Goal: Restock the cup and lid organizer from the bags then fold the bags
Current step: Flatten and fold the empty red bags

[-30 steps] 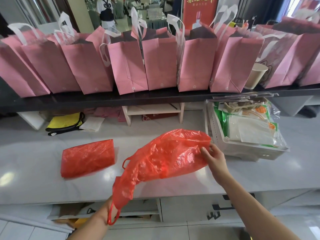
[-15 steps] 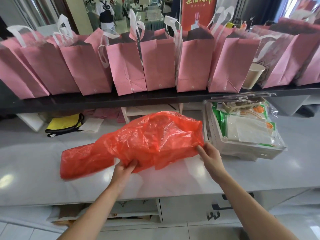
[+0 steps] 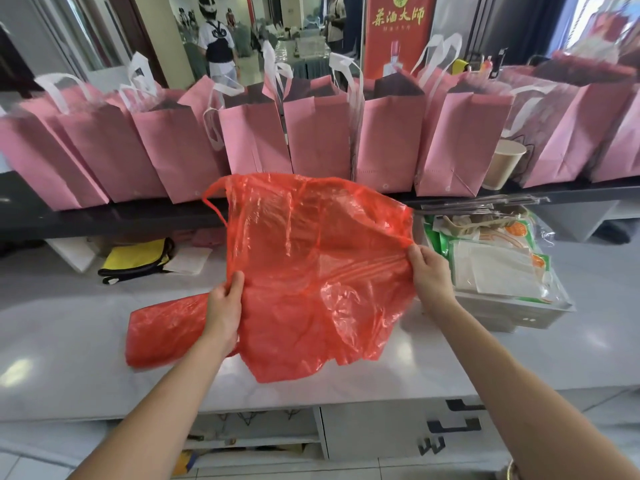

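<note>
Item: red plastic bag (image 3: 311, 271), held up spread over the white counter (image 3: 69, 341). I see L hand (image 3: 223, 311) pinching its left edge, thumb on front; R hand (image 3: 431, 275) pinching right edge. 2nd red bag (image 3: 162, 330), folded, flat on counter behind L hand. White tray (image 3: 512, 313) w/ packets just right of R hand. Pink bags (image 3: 318, 133) on shelf behind.

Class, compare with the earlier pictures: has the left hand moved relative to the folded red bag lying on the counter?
Yes. The left hand rose from below the counter edge to grip the open red bag in front of the folded red bag's right end.
</note>
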Motion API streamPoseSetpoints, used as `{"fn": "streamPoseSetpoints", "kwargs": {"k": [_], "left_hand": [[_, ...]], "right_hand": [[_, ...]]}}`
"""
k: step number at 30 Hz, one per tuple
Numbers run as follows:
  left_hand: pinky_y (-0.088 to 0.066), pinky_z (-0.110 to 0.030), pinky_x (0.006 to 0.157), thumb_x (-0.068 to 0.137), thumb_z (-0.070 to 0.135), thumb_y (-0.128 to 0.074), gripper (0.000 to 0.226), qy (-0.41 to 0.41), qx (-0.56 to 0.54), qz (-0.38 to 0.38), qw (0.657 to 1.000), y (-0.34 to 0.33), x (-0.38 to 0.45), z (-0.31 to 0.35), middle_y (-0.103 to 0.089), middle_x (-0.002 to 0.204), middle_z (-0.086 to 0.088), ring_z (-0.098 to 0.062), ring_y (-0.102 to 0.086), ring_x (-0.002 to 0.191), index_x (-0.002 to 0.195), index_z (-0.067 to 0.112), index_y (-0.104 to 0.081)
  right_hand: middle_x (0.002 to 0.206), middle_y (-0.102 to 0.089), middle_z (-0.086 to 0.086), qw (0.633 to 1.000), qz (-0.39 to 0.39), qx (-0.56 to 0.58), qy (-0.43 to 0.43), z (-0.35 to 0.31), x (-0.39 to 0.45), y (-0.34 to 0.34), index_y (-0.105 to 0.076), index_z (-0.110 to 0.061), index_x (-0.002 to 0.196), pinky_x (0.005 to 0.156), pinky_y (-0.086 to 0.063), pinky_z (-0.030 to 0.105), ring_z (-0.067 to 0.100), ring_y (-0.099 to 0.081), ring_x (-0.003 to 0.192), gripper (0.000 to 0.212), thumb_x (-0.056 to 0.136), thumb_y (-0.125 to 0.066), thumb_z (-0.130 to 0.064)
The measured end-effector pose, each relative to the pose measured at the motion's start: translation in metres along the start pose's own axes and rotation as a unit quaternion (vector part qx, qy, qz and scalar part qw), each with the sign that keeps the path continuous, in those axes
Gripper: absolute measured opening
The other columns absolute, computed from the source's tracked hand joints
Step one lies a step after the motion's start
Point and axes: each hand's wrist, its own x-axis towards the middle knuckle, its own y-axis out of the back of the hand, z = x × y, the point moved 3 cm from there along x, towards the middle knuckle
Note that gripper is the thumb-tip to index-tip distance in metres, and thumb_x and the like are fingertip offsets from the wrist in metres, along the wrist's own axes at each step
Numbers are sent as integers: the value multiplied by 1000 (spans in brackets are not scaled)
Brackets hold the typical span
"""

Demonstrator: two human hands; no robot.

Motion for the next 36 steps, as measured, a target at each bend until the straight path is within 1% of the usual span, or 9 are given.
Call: {"fn": "streamPoseSetpoints", "kwargs": {"k": [5, 8, 12, 16, 22, 24, 28, 32, 36], "left_hand": [[-58, -34, 77, 103, 48, -55, 33, 14, -34, 18, 999, 1, 3, 15, -74, 93, -4, -19, -71, 84, 94, 20, -69], [-57, -33, 77, 104, 48, -53, 31, 6, -21, 18, 1000, 2, 3, 17, -75, 96, -2, -17, -72, 86, 97, 23, -70], [-56, -40, 87, 104, 51, -50, 33, -4, 18, 25, 1000, 9, 9, 16, -75, 100, -1, -19, -71, 93, 105, 25, -70], [-52, -41, 85, 106, 49, -48, 38, 0, 59, 66, 996, 21, 18, 17, -69, 93, 0, -18, -65, 86, 111, 17, -68], [-57, -45, 89, 101, 56, -53, 42, 54, 79, 30, 995, 16, 17, -7, -72, 104, -6, -26, -70, 96, 116, 19, -68], [-58, -45, 90, 101, 53, -56, 40, 73, 69, 13, 995, 14, 12, -21, -73, 108, -6, -26, -71, 97, 116, 18, -67], [-55, -52, 99, 96, 55, -63, 38, 111, 50, -9, 993, 20, 0, -54, -72, 118, -6, -27, -70, 107, 117, 24, -65], [-40, -52, 114, 74, 78, -71, 84, 151, 78, -52, 984, 34, -12, -99, -58, 143, 7, -22, -54, 134, 143, 35, -50], [-48, -45, 106, 100, 32, -66, 75, 137, 61, -104, 983, 21, -47, -98, -49, 140, 19, -10, -53, 126, 154, 59, -20]], "right_hand": [[98, -77, 11, 979, -105, 102, -144, 16, -1, -12, -71, -13, 108, 84, -61, 45, 26, -75, 90, 80, 76, -64, -86], [103, -78, 14, 959, -189, 105, -185, 23, -17, -22, -67, -5, 112, 83, -61, 40, 28, -76, 95, 66, 77, -81, -60], [98, -77, 22, 950, -170, 161, -206, 37, -21, -25, -69, 10, 112, 81, -62, 42, 30, -74, 80, 39, 86, -83, -15], [87, -75, 16, 955, -104, 185, -206, 49, -14, -17, -71, 7, 110, 68, -59, 35, 24, -71, 71, 26, 93, -76, -12], [126, -62, -1, 994, -39, -36, -94, 60, -29, -20, -55, -19, 138, 100, -53, 41, 18, -62, 113, 51, 95, -72, -39], [128, -55, -7, 996, -17, -77, -33, 65, -46, -20, -55, -24, 134, 103, -47, 37, 12, -53, 119, 48, 93, -72, -44], [111, -56, -15, 992, -66, -91, 56, 86, -91, -15, -63, -34, 110, 91, -52, 29, 0, -57, 102, 28, 89, -74, -50], [113, -53, -19, 963, -156, -175, 131, 116, -118, -15, -65, -39, 119, 87, -46, 14, -1, -56, 105, 45, 80, -82, -54], [105, -56, -17, 936, -152, -236, 211, 141, -119, -27, -71, -31, 111, 71, -52, 21, 3, -58, 89, 30, 84, -84, -34]]}}
